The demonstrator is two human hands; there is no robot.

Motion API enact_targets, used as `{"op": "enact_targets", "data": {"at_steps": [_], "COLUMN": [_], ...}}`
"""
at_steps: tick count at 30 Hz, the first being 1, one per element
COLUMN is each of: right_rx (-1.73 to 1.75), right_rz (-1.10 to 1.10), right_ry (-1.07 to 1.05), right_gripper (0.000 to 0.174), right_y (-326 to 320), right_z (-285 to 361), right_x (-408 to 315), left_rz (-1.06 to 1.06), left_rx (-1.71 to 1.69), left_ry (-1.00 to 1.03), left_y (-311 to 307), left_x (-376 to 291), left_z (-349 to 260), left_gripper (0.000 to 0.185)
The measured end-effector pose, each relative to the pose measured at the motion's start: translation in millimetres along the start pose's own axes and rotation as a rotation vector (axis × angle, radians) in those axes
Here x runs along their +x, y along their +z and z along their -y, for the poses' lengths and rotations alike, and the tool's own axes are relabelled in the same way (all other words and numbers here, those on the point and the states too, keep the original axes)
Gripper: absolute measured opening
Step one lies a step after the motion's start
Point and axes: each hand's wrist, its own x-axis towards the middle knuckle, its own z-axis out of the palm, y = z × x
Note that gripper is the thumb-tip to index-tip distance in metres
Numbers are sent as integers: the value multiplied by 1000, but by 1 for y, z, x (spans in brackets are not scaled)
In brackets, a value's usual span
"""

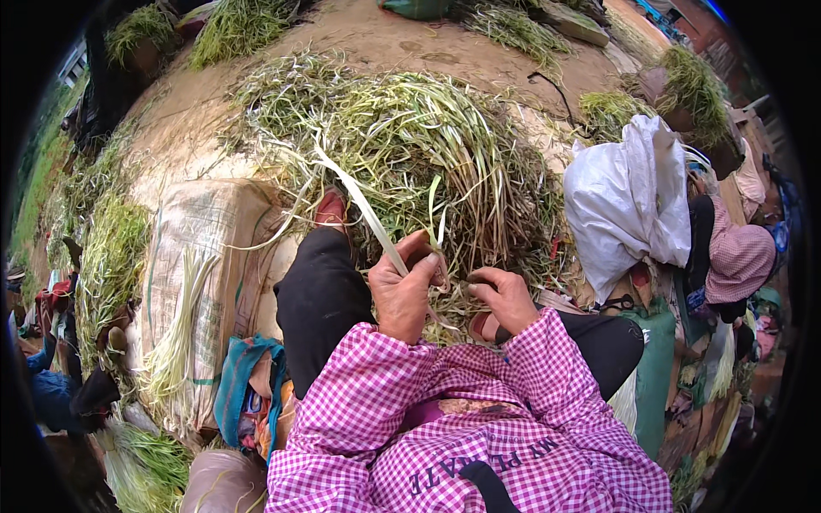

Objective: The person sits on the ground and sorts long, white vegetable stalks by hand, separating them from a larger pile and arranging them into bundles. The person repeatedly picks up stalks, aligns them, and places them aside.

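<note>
Between the thumb and fingers of my left hand [404, 292] is a long, flat, pale plant stalk [360, 200]. Its white length reaches up and left over the heap, and thin green leaf ends stick up beside my fingertips. A peeled-looking pinkish strand [442, 279] hangs at the thumb. Just to the right, my right hand [508, 298] is held with thumb and forefinger a little apart, and I see nothing between them. Before me spreads a large heap of long green and yellowish stalks [410, 128], with brownish ends [481, 211] towards my right knee.
A stuffed woven sack [186, 211] at left bears a bundle of pale stalks [183, 308]. Beside it is a blue cloth bag [247, 378]. A white sack [625, 199] and a green sack [654, 378] stand at right, near another person [737, 250]. More stalk piles [240, 29] lie beyond.
</note>
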Motion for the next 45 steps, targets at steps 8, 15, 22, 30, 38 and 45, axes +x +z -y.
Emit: {"op": "enact_targets", "data": {"at_steps": [8, 15, 22, 30, 38, 45], "right_rx": [835, 1111, 1037, 811, 610, 954], "right_rz": [-189, -567, -729, -269, 318, 638], "right_ry": [113, 128, 71, 9, -172, 70], "right_gripper": [6, 8, 11, 10, 54, 32], "right_y": [29, -37, -88, -31, -6, 22], "right_z": [45, -10, -22, 61, 94, 50], "right_x": [4, 8, 20, 42, 57, 17], "left_rz": [-109, -200, -310, 155, 260, 70], "left_rx": [14, -110, -114, 37, -154, -373], "left_ry": [-32, -99, -68, -82, -161, 33], "left_y": [3, -10, -15, 2, -10, -55], "left_x": [-2, 4, 6, -9, -7, -3], "left_z": [10, 12, 5, 4, -17, -87], "left_gripper": [32, 25, 21, 32, 24, 27]}}
